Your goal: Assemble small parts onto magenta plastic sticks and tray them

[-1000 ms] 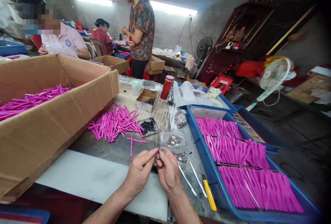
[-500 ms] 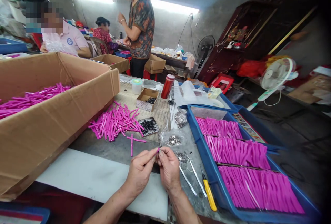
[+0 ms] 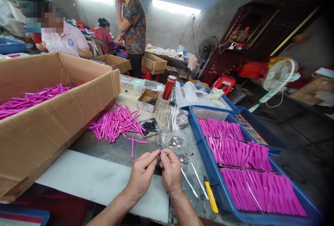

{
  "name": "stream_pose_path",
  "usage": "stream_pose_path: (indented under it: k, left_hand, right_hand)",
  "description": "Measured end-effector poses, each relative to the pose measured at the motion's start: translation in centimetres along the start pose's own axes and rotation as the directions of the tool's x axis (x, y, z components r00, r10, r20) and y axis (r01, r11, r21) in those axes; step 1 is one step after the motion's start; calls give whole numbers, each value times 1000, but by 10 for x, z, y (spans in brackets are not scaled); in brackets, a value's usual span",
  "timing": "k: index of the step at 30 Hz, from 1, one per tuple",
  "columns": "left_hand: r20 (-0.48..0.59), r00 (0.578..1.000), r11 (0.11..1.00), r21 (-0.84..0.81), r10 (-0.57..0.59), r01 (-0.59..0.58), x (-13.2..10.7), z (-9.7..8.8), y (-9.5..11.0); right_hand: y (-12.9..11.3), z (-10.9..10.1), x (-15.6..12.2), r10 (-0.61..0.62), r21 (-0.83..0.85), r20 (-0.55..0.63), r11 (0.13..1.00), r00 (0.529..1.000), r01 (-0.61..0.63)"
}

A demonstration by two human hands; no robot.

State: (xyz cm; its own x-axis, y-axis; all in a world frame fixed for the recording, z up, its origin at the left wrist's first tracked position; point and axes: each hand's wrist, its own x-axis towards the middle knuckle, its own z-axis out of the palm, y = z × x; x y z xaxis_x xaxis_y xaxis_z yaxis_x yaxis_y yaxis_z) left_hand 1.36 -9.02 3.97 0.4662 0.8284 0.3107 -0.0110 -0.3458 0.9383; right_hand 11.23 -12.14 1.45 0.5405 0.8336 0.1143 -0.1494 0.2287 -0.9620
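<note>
Fingertips of my left hand [image 3: 143, 171] and my right hand [image 3: 169, 171] meet over the near table. Both pinch a small magenta plastic piece [image 3: 160, 152], mostly covered by the fingers. Beyond them, two loose magenta strips [image 3: 133, 146] lie crossing on the dark tabletop. Behind those spreads a heap of magenta strips [image 3: 112, 123], with a small tray of black parts [image 3: 150, 128] at its right. Small metal pieces [image 3: 175, 141] sit in a clear bag past my right hand. White-handled tools [image 3: 189, 183] and a yellow-handled screwdriver [image 3: 211, 196] lie to its right.
A large cardboard box [image 3: 60, 118] holding magenta strips stands at left. On the right is a blue crate [image 3: 221, 184] with rows of magenta pieces. A white board [image 3: 104, 180] lies under my forearms. Farther back are a red cylinder [image 3: 169, 87] and a standing person [image 3: 134, 24].
My hands keep their pinch in nearly the same spot. The standing person in the background has shifted left and raised a hand toward the head.
</note>
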Motion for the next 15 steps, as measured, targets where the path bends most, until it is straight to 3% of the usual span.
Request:
stream_pose_path:
  k: [15]
  left_hand:
    - [-33,999,1000,1,11,-11,-2,1,-1]
  right_hand:
    - [-7,1,1,-35,-118,-45,993,998,30]
